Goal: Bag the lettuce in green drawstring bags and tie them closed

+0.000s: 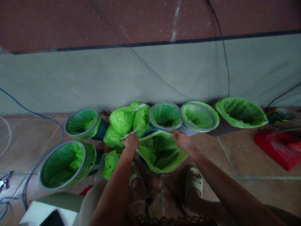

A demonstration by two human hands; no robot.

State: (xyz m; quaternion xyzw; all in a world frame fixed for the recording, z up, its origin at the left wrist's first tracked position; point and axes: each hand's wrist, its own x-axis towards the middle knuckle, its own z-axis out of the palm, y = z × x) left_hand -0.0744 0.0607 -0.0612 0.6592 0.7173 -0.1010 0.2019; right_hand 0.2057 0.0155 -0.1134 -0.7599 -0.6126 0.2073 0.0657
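Observation:
A green bin liner (162, 164) hangs inside a dark blue bin (142, 160) on the floor between my feet, its mouth spread wide. My left hand (131, 142) is closed on the liner's left edge. On the opposite side, my right hand (181, 140) grips the far right edge. A white tie or strip (128, 135) shows right by my left hand. Tied, filled green bags (121, 121) are heaped just beyond that hand. Behind the bin stands another lined bin with a grey rim (166, 115).
More lined bins stand along the wall: one with a grey rim (199, 116), a wide one (241, 112), and two at left (82, 122) (62, 164). A green bundle (110, 163) sits in a container. A red dustpan-like object (277, 150) lies right; a blue cable (42, 116) crosses left.

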